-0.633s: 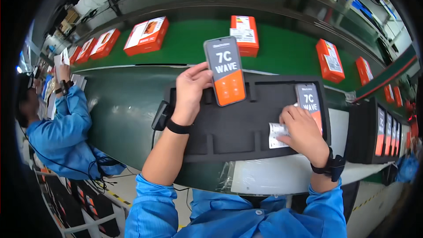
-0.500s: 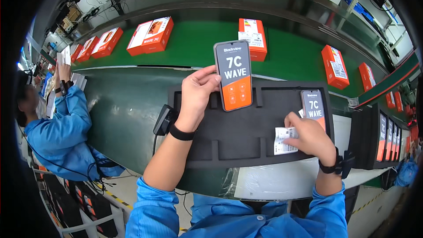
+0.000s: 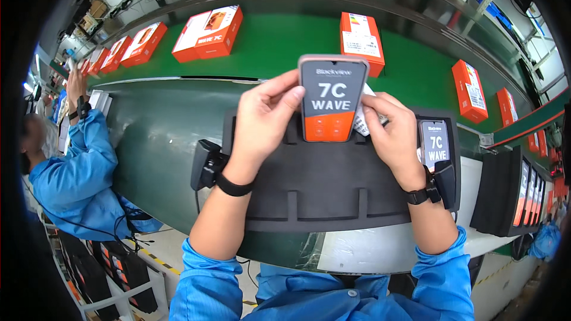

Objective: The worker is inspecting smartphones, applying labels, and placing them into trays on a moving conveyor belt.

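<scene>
My left hand (image 3: pixel 267 110) grips a smartphone (image 3: pixel 333 100) by its left edge, thumb in front. A grey and orange film covers its front, and it is held upright above the black foam tray (image 3: pixel 321 184). At the phone's right edge, my right hand (image 3: pixel 392 131) is closed on a white label sheet (image 3: pixel 361 120), partly hidden behind the phone and fingers. Whether the right fingers also touch the phone, I cannot tell. A second smartphone (image 3: pixel 436 145) rests in the tray's right end, beside my right wrist and its black strap.
Orange and white boxes (image 3: pixel 363 41) stand along the green conveyor (image 3: pixel 285 47) behind the tray. At the right, more foam trays (image 3: pixel 499 193) holding phones stand on edge. On the left, a person in a blue coat (image 3: pixel 74 166) works at the same bench (image 3: pixel 160 137).
My right hand has lifted the label sheet from over the tray and brought it up beside the held phone. The phone has moved slightly right and its top tilts differently.
</scene>
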Demonstrator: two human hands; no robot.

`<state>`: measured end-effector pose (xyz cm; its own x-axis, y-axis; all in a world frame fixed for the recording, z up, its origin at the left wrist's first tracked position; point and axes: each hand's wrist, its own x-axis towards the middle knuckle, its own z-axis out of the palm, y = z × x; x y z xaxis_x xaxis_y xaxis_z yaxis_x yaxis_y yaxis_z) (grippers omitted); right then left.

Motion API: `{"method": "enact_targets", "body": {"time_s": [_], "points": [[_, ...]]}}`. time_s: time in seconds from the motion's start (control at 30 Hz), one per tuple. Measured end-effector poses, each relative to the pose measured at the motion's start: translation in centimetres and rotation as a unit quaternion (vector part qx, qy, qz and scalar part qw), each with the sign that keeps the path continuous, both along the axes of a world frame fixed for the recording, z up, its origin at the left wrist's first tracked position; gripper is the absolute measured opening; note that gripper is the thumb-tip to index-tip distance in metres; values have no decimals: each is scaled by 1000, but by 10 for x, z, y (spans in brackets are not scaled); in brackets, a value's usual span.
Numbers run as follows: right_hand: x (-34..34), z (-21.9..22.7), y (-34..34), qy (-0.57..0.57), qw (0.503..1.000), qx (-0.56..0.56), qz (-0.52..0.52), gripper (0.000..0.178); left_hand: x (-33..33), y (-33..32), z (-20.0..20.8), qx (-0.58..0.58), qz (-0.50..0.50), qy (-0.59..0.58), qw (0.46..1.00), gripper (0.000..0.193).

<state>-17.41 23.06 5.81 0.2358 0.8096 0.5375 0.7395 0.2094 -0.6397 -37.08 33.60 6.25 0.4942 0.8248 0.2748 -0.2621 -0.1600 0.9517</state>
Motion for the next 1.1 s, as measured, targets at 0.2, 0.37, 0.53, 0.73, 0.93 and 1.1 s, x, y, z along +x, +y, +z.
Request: {"method": "enact_targets", "body": {"time_s": [0.2,0.37,0.53,0.73,0.93,1.1], "points": [[-3,2,1,84,996,9,32,19,-4,0,3,8,4,13,1000,32],[-4,14,3,132,985,98,46,23,-7,-6,4,21,-3,36,999,33],[-6,19,7,95,987,127,32,29,-12,-7,3,27,-25,31,999,32],[-11,33,3,-27,982,187,15,26,-12,-7,5,60,-14,52,997,32],[-13,35,-1,-70,978,199,7,25,-18,-6,4,71,-11,65,995,31],[-15,33,-4,-80,974,212,8,23,-20,-9,4,69,-12,66,995,31]]}}
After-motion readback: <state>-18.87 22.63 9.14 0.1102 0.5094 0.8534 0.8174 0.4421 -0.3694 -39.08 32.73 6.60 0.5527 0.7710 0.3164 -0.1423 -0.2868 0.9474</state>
